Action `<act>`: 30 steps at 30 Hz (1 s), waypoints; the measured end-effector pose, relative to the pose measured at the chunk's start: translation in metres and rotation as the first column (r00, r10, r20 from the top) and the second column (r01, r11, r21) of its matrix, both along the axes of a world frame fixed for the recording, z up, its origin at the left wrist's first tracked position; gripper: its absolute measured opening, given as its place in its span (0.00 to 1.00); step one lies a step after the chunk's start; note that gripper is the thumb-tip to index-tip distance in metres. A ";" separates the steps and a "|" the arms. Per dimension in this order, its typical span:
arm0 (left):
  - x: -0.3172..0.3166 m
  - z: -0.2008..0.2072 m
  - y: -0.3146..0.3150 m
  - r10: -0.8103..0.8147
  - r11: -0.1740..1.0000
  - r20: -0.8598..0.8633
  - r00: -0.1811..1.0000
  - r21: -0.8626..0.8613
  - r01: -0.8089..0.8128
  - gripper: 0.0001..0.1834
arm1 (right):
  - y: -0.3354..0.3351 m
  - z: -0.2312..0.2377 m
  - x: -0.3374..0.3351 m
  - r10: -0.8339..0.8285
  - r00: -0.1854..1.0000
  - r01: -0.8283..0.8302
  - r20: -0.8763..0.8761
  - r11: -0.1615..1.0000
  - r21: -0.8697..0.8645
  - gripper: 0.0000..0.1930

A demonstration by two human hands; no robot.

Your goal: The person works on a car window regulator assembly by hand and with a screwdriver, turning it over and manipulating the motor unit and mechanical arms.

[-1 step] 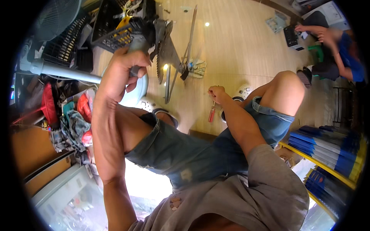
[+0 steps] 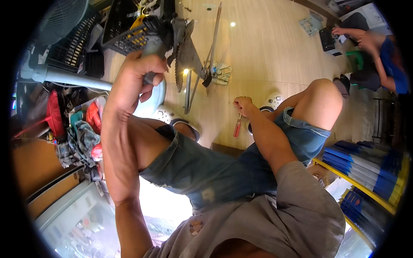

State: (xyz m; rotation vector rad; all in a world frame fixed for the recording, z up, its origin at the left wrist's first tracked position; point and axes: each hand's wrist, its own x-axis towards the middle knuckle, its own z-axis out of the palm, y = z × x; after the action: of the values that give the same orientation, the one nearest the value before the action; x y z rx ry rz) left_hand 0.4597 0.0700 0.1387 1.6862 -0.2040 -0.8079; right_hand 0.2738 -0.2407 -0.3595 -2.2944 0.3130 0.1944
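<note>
The floor is pale beige, glossy tile (image 2: pixel 275 47). A black plastic lattice crate (image 2: pixel 129 42) stands ahead on the left; a seated co-worker in blue (image 2: pixel 393 64) occupies the far right. Ahead of the left foot is a dark metal tool with a toothed plate (image 2: pixel 186 56), its long axis running away from the person, teeth facing left. The left hand (image 2: pixel 140 79) clenches its grey handle. The right hand (image 2: pixel 244 104) grasps a red-handled screwdriver (image 2: pixel 237 129) by the shaft, handle pointing back toward the person.
</note>
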 end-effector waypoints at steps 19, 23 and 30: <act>-0.010 0.007 0.017 0.055 0.997 0.013 0.998 0.060 -0.056 0.11 | 0.037 -0.030 0.004 -0.046 0.923 0.232 -0.382 0.859 0.457 0.11; -0.009 0.005 0.012 0.020 0.999 0.045 0.999 0.038 -0.022 0.11 | 0.035 -0.003 0.013 -0.262 0.721 0.459 -0.642 0.874 0.158 0.08; -0.008 0.002 0.021 0.004 0.997 0.056 0.998 0.079 -0.008 0.15 | 0.036 0.109 0.067 -0.505 0.595 0.795 -0.624 0.482 0.368 0.02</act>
State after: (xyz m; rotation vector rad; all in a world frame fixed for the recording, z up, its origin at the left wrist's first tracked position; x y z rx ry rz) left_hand 0.4520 0.0909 0.1405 1.7843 -0.2080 -0.7732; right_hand 0.3409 -0.2044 -0.2506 -1.2800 1.1925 0.3438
